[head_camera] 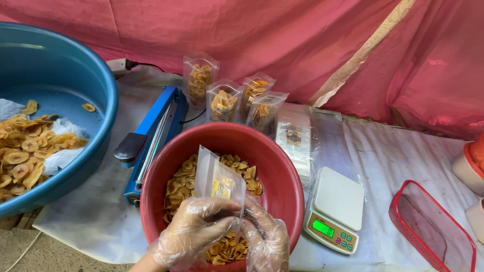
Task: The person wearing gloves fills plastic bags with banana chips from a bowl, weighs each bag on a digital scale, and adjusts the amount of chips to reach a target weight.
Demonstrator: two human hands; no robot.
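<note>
Upright, the pouch (216, 179) tilts slightly left.

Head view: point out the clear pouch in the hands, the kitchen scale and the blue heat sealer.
clear pouch (218, 179), head view, its front panel.
kitchen scale (340, 199), head view, its white weighing plate.
blue heat sealer (158, 122), head view, its upper arm.

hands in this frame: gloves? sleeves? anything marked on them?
Both the left hand and the right hand wear thin, clear, loose disposable plastic gloves, crinkled and glossy, baggy at the cuffs. No print or markings show on them. The left forearm is bare below the cuff, with no sleeve in view. The right forearm is out of frame. No watch or jewellery is visible.
</note>
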